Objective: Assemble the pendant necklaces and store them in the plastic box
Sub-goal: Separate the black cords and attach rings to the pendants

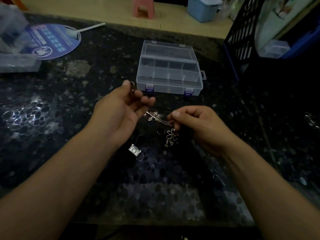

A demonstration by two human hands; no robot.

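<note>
Right hand (195,125) pinches cross pendant (154,116) (near left hand (121,110)), plastic box (168,70) well beyond.

Dim, dark speckled stone tabletop (69,118); pale floor (103,11)

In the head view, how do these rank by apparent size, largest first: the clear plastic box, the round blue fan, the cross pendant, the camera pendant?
1. Clear plastic box.
2. Round blue fan, close to the box in spread and partly hidden, so this pair is unsure.
3. Cross pendant.
4. Camera pendant.
</note>
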